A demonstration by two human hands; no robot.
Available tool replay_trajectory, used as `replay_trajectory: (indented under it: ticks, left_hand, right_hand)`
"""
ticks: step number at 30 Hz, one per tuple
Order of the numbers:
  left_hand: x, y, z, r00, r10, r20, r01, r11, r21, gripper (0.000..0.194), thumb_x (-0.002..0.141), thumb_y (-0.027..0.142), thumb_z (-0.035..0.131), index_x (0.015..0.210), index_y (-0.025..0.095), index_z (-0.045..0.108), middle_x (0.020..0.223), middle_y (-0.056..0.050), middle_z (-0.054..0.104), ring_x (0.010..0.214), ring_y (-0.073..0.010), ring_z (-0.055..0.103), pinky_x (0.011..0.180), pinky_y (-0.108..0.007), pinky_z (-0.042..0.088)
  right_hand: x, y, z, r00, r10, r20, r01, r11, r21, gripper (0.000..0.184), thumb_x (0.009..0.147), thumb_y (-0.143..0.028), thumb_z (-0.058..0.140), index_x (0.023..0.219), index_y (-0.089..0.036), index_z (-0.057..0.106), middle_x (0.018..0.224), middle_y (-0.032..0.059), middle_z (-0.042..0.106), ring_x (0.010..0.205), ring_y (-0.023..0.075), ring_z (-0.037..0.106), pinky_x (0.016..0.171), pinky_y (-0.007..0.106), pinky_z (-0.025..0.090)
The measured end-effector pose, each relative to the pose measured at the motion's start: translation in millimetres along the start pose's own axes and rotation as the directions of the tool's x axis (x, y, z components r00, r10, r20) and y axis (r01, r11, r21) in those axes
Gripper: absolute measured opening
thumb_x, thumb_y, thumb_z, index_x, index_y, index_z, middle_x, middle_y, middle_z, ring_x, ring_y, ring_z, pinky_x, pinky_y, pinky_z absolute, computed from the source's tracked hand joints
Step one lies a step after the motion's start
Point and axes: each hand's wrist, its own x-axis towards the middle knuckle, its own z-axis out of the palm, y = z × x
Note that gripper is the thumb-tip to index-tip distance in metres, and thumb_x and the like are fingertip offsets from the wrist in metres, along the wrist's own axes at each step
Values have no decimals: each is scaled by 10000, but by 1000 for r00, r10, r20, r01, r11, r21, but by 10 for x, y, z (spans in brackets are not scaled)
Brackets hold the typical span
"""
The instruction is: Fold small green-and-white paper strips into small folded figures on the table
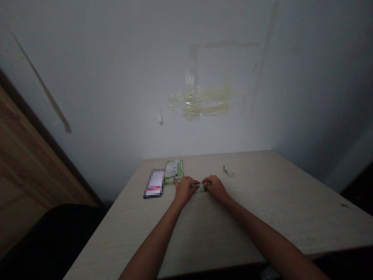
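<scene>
Both my hands meet over a small green-and-white packet [201, 188] near the middle of the table. The fingers of my left hand [184, 189] pinch its left end, and those of my right hand [216, 187] pinch its right end. My fingers cover much of the packet, so its exact shape is partly hidden. Just beyond my left hand lie flat green-and-white printed packets [174, 169], overlapping. A crumpled green-and-white wrapper piece [228, 171] rests farther back, to the right of my right hand.
A phone [155, 183] with a blurred-out screen lies left of the flat packets. The pale wooden table [247, 217] ends against a white wall [122, 77] marked with old tape [204, 103]. A dark object [55, 233] stands beside the table's left edge.
</scene>
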Motion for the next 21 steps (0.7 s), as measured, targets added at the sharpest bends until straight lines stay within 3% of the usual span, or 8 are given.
replay_trajectory:
  ticks: [10,15,21]
  left_hand:
    - [-4,14,5,1000,25,-3,-25,1000,6,188,828,352,625,989,374,720,1036,-11,709,1149,-244,527,1069,-725,-4]
    - [-27,15,34,997,57,-47,-57,998,-16,148,828,365,627,943,357,719,1195,-2,680,1261,-270,447,1052,-745,-45]
    - [-31,-9,16,999,50,11,-49,997,-64,175,856,386,580,979,374,704,1160,10,704,1325,-268,416,1060,-728,-90]
  right_hand:
    - [4,-10,2,1000,-16,-15,17,1000,10,175,789,-174,572,871,-178,726,905,69,678,955,206,566,872,302,405]
    - [-31,-3,-17,998,-68,-5,68,998,-18,174,807,-221,589,892,-172,733,924,83,666,985,219,549,898,314,398]
    - [-49,-14,-44,997,-72,-20,72,997,-2,148,815,-256,613,835,-184,741,875,69,684,942,213,563,870,309,405]
